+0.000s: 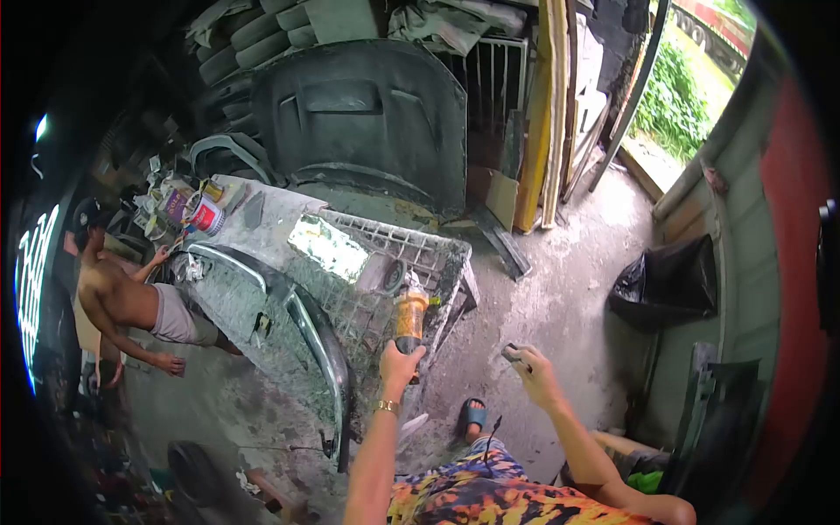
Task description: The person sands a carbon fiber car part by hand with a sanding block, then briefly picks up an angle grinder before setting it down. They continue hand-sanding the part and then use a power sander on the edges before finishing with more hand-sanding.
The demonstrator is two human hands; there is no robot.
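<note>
The orange tool (pixel 409 317) is the landmark here, and the left hand (pixel 399 367) is at its near, dark end, fingers wrapped around it, so that grip looks clamped on the tool. From the grip the body runs straight out ahead: its long axis points away from the wearer, almost in line with the left forearm, with the working head at the far end. A round grey piece (pixel 394 276) sits just beyond and slightly left of that head; whether it is joined to the tool I cannot tell. The right hand (pixel 535 378) is to the right of the tool and apart from it, its fingers together on a small dark piece (pixel 510 353) too small to identify. The left hand is plainly the nearer one, already in contact. The tool is over the right-hand end of the tabletop (pixel 289 198), though whether it touches the surface is unclear. Left of it, a long curved panel (pixel 328 350) bows around, its near stretch running toward the wearer, roughly along the tool's own axis, with a gap between. The relation that seems to count is this sideways one: panel to the tool's left, right hand to its right. A bright sheet (pixel 328 248) lies beyond the tool, to the left.
</note>
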